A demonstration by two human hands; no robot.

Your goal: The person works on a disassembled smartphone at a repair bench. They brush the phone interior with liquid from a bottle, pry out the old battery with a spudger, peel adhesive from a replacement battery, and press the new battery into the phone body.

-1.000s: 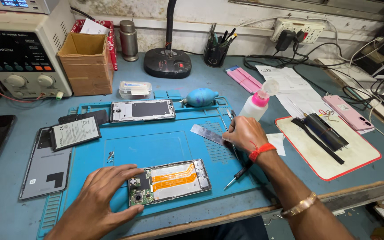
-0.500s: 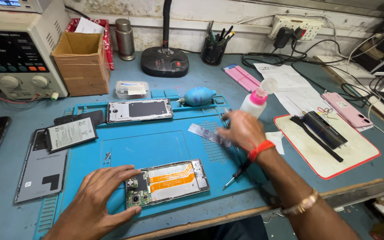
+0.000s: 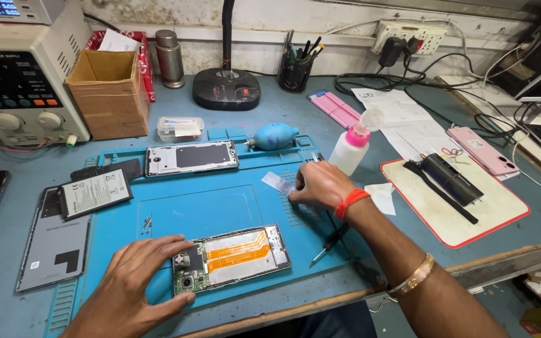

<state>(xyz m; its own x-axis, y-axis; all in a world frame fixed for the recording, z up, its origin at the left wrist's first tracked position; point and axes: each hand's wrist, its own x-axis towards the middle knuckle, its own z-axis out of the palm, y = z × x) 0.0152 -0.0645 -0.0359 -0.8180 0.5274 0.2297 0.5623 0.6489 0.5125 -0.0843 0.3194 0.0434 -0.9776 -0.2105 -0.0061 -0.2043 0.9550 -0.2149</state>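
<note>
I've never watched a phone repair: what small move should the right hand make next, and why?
Probably bring the thin clear strip pinched in the right hand down toward the opened phone. The left hand already steadies that phone by its camera end, its orange ribbon cables exposed, and the strip is apart from it, further back over the blue mat.

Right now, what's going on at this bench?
A person is working on an opened phone lying on a blue mat. The left hand steadies the phone's camera end. The right hand holds a small clear strip just above the mat. A screwdriver lies by the right wrist; a battery and phone frame sit further back.
</note>
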